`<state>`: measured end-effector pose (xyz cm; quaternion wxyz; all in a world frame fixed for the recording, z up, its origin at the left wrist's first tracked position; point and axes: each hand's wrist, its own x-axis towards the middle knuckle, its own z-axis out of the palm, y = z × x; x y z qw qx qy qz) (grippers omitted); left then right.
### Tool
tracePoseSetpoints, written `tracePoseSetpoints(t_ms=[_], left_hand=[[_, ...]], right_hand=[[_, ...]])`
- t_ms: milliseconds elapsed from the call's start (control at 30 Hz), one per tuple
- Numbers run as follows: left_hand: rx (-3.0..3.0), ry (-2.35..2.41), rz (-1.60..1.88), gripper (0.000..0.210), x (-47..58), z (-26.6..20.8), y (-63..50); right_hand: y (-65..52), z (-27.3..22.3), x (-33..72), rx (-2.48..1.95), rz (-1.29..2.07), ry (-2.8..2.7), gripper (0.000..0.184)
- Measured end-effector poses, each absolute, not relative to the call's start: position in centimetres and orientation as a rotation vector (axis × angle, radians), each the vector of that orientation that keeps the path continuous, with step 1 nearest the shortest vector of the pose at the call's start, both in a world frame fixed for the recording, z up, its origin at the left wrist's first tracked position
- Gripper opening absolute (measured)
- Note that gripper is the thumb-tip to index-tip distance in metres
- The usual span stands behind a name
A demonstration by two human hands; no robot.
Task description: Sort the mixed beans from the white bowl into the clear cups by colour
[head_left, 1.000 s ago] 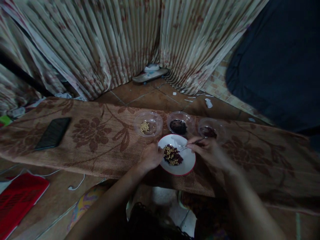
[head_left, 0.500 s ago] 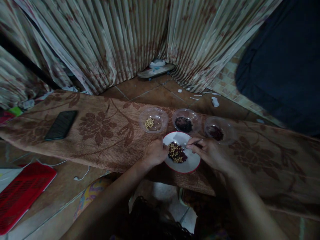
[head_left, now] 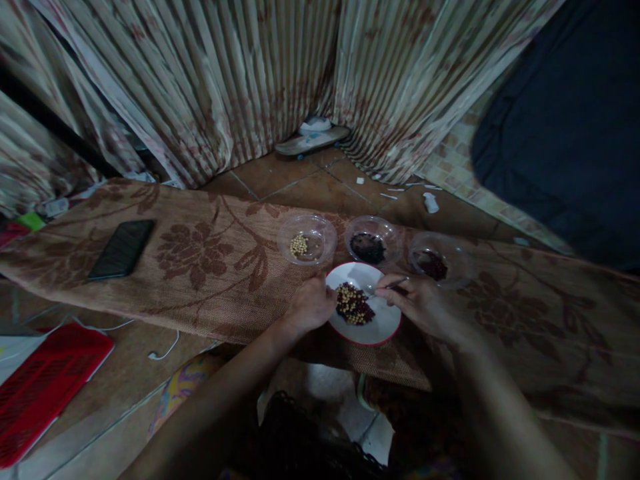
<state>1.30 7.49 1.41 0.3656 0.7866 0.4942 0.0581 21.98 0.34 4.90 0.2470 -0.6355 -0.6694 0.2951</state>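
Note:
A white plate with a red rim (head_left: 385, 327) rests near the bench's front edge. Mixed yellow and dark red beans (head_left: 354, 305) lie heaped on its left half. My left hand (head_left: 313, 303) is closed on the plate's left rim. In my right hand (head_left: 413, 300) is a metal spoon (head_left: 397, 283), its low end at the beans' right side. Behind the plate stand three clear plastic bowls: one with yellow beans (head_left: 299, 246), one with black beans (head_left: 369, 248), one with dark red beans (head_left: 433, 265).
A dark phone (head_left: 123, 249) lies on the patterned cloth (head_left: 240, 293) at the left. A red basket (head_left: 55, 393) and a white cable (head_left: 165, 350) are on the floor. A skateboard (head_left: 313, 141) sits by the curtains (head_left: 260, 80). Something dark (head_left: 565, 133) fills the upper right.
My right hand has turned slightly, tilting the spoon so more of its handle shows. My left hand and the plate stay nearly where they were.

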Motion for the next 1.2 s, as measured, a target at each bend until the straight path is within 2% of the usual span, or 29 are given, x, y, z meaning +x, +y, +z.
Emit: tracePoseSetpoints(t_ms=[467,700,800,1000,1200], left_hand=[[2.044,1.315,0.182,0.029,1.3,0.7,7.5],[2.056,1.322,0.171,0.031,1.2,0.4,7.5],[2.07,1.323,0.176,0.03,1.3,0.7,7.6],[2.051,1.382,0.102,0.031,1.5,1.6,7.7],[2.038,1.365,0.132,0.031,1.5,1.5,7.8]], right_hand=[[0.4,4.9,22.0,-1.745,0.773,-1.844,0.029],[0.3,5.6,22.7,-1.634,0.811,-1.625,0.027],[0.1,7.0,24.0,-1.631,0.659,-1.513,0.024],[-1.1,8.1,29.1,-1.786,0.113,-1.081,0.026],[-0.9,6.8,30.0,-1.867,0.065,-1.003,0.032]])
